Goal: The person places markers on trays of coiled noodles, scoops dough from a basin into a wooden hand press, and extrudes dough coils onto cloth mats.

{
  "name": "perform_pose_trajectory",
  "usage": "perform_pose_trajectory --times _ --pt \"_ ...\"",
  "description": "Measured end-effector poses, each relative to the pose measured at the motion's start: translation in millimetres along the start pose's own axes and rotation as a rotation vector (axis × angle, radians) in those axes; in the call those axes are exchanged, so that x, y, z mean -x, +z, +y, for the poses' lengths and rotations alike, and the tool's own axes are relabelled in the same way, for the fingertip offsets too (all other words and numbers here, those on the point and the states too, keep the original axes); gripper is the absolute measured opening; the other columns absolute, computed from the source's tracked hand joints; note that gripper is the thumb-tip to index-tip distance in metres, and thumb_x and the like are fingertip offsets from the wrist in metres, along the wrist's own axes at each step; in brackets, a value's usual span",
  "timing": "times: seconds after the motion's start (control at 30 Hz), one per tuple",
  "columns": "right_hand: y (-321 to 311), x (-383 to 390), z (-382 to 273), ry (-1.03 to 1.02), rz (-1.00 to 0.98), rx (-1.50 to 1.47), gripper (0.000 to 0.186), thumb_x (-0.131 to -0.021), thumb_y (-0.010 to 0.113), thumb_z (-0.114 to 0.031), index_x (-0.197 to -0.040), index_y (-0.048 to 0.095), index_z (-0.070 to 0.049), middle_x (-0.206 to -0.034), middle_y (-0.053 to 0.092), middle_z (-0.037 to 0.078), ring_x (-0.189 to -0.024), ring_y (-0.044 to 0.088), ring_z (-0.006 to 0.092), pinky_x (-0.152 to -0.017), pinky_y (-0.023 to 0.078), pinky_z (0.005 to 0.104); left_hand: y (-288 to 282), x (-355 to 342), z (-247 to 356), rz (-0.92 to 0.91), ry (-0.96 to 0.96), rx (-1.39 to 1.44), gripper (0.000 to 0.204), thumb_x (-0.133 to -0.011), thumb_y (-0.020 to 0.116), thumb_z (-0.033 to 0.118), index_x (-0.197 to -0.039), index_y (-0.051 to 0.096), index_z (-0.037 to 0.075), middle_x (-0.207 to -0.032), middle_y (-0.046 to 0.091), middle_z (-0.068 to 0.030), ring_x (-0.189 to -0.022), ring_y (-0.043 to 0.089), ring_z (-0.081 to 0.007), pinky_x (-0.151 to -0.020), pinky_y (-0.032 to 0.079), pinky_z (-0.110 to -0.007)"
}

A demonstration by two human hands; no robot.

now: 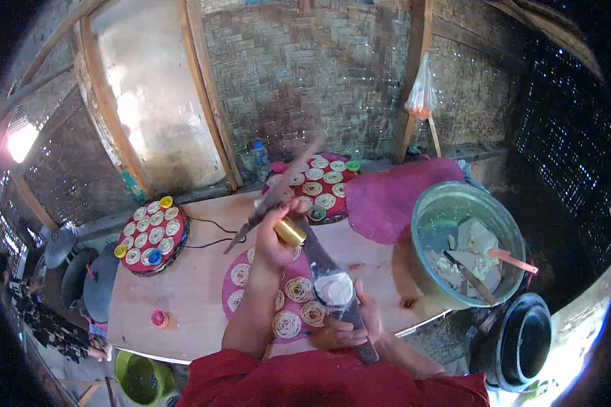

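Note:
My left hand [275,237] is raised over the table, fingers closed round a wooden lever [271,201] that has a short brass cylinder [290,233] sticking out beside the palm. The lever is blurred. Below it slants a dark wooden plank [324,261], which looks like the lower half of the same hand press; white dough [335,289] fills its round cup. My right hand [357,327] wraps round the plank beside the cup. Under my left arm lies a pink round mat [234,278] with coiled noodle-like dough nests [287,324], partly hidden.
Two round trays of dough nests stand at the left [156,235] and back [324,186]. A large green basin [422,244] at the right holds dough, a knife and a pink-handled tool. A pink cloth [397,197], small pink cup [159,318] and water bottle [261,160] are also near.

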State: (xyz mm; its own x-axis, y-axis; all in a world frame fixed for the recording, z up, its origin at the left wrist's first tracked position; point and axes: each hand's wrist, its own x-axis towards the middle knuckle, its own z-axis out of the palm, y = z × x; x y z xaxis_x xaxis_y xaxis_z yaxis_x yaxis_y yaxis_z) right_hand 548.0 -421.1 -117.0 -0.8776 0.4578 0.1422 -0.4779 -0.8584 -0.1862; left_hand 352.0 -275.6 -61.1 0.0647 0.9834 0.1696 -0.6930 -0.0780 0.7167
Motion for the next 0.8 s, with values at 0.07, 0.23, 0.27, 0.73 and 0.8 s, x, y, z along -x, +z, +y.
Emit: perform_pose_trajectory --times 0.07,0.23,0.27,0.73,0.8 --pt "8 -4 3 -0.153 0.077 -0.079 0.074 -0.081 0.026 -0.076 -0.100 0.052 -0.009 -0.059 0.045 0.003 -0.032 0.035 0.0105 -0.027 0.028 0.0232 -65 -5 -20 0.153 0.134 -0.441 0.025 -0.081 0.061 0.007 -0.104 0.054 0.003 -0.106 0.059 -0.0118 -0.098 0.056 -0.0208 -0.083 0.046 -0.034" --pt "8 -4 -44 -0.572 0.622 0.735 0.072 -0.083 0.018 -0.075 -0.089 0.047 -0.009 -0.055 0.040 0.000 -0.031 0.031 0.0108 -0.029 0.027 0.0235 -91 56 -26 0.024 0.579 -1.405 0.039 -0.078 0.064 0.001 -0.115 0.052 0.002 -0.116 0.057 -0.0117 -0.106 0.054 -0.0208 -0.093 0.043 -0.035" --pt "15 -11 -46 -0.567 0.706 0.732 0.071 -0.085 0.016 -0.073 -0.085 0.047 -0.009 -0.055 0.039 0.000 -0.033 0.033 0.0108 -0.031 0.029 0.0244 -89 65 -28 -0.034 0.459 -1.372 0.042 -0.078 0.065 0.002 -0.117 0.051 0.003 -0.117 0.056 -0.0104 -0.108 0.053 -0.0198 -0.093 0.043 -0.035" --pt "84 -33 -70 -0.216 0.679 2.461 0.074 -0.086 0.053 -0.044 -0.141 0.018 -0.008 -0.092 0.060 0.030 -0.089 0.058 0.0483 -0.081 0.045 0.0520 -27 101 31 -0.180 -0.327 -0.837 0.065 -0.065 0.079 0.013 -0.123 0.049 0.003 -0.113 0.060 -0.0101 -0.107 0.056 -0.0205 -0.094 0.044 -0.034" --pt "90 -39 -68 -0.188 0.619 2.452 0.074 -0.086 0.053 -0.043 -0.141 0.018 -0.008 -0.091 0.061 0.030 -0.087 0.058 0.0486 -0.080 0.046 0.0522 -36 88 11 -0.360 -0.330 -1.035 0.061 -0.065 0.077 0.014 -0.120 0.051 0.002 -0.113 0.059 -0.0120 -0.106 0.057 -0.0214 -0.093 0.044 -0.034"
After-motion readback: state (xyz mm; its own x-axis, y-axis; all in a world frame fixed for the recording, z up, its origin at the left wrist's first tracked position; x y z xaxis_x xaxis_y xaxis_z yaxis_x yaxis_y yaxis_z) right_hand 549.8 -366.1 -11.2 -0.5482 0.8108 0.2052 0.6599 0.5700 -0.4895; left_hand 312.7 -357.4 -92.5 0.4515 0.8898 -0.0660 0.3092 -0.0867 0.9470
